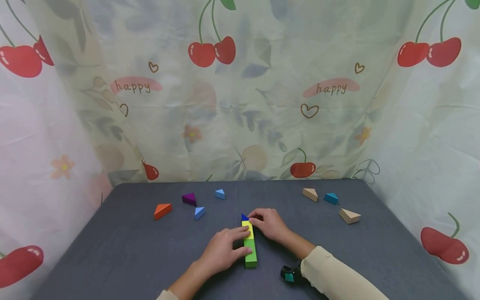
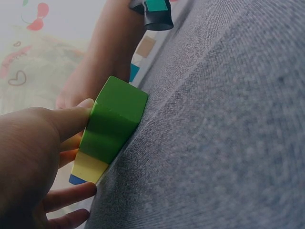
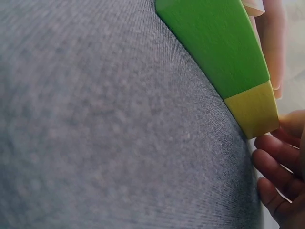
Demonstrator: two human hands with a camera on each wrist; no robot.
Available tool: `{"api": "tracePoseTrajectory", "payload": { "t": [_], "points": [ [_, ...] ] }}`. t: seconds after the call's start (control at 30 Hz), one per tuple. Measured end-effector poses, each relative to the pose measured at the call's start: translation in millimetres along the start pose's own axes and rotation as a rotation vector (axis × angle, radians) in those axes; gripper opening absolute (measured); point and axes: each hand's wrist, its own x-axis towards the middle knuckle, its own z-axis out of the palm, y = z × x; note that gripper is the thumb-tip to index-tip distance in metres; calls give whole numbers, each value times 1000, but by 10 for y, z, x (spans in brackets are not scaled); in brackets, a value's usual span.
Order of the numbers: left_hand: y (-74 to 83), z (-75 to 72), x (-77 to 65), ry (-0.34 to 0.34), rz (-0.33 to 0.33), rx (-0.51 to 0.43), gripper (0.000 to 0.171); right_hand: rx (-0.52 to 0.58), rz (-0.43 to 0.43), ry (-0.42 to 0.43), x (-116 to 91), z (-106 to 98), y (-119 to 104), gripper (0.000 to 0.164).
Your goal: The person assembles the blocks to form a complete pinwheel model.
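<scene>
The blue wooden triangle (image 1: 244, 217) at twelve o'clock could be bumped crooked by the right hand (image 1: 271, 225), hold unclear; left hand (image 1: 223, 251) spread wide.

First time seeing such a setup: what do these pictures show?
These are a person's bare left hand and right hand. The wide picture is from a head camera, the close ones from each wrist. On the dark grey fabric surface, a green rectangular block, a yellow rectangular block and a blue pointed block form a row. Triangular blocks lie farther off: an orange one, a purple one, two light blue ones, a teal one, two beige ones. The left hand rests on green and yellow; the right touches the far end, its grip unclear.
</scene>
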Motion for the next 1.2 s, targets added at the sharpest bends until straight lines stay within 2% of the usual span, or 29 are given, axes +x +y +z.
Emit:
{"api": "tracePoseTrajectory", "payload": {
  "t": [0.4, 0.67, 0.9, 1.2],
  "points": [
    [3, 3, 4, 4, 0, 6, 50, 12, -4, 17, -15, -14, -11, 10],
    [11, -2, 5, -18, -33, -8, 51, 11, -11, 65, -55, -94, 47, 11],
    [27, -6, 1, -33, -59, -18, 50, -130, -62, 89, -95, -251, 140, 10],
    [43, -14, 2, -30, -65, -4, 50, -315, -55, 112, -172, -602, 320, 12]
  ]
}}
